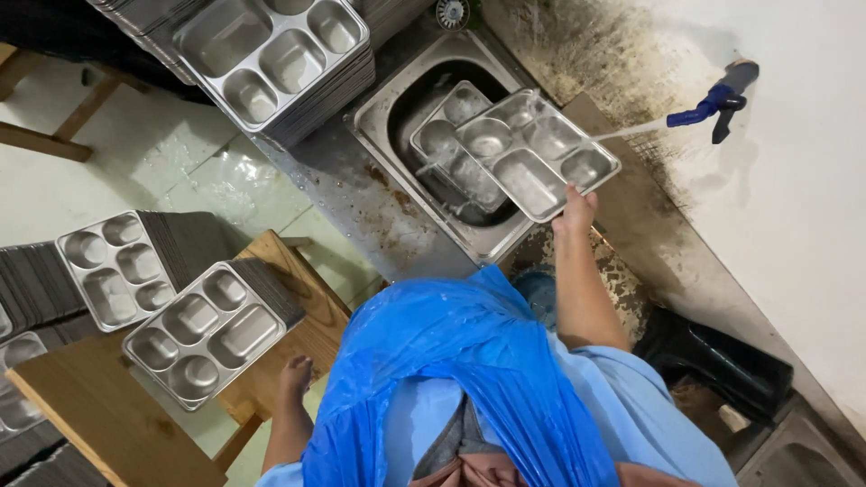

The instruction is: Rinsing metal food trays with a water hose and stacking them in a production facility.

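- Head view: right hand [575, 209] gripped the near edge of a steel compartment tray [538, 153], fingers closed on the rim, thumb on top.
- That tray was held tilted over the sink [379, 113], partly above a second steel tray [448, 135] lying inside the basin.
- A thin stream of water [631, 131] ran from a blue tap [713, 101] on the white wall and hit the held tray's far side.
- Left hand [295, 374] was down low, resting on or just at the edge of a wooden stool [307, 311]; held nothing, fingers looked loosely curled, exact spread hard to tell.
- Just beside the left hand, a stack of trays [206, 332] sat on the stool, top tray face up with its compartments showing.
- Another tray stack [117, 269] sat further left, near the first, with a wooden bench [86, 397] in front of it.
- A tall stack of trays [275, 50] stood on the counter beside the sink, well apart from both hands.
- The person wore a blue plastic apron [451, 370] over a light blue shirt.
- Black rubber boot [717, 361] stood on the floor to the right, near the stained wall base.
- Counter around the sink was wet and rust-marked.
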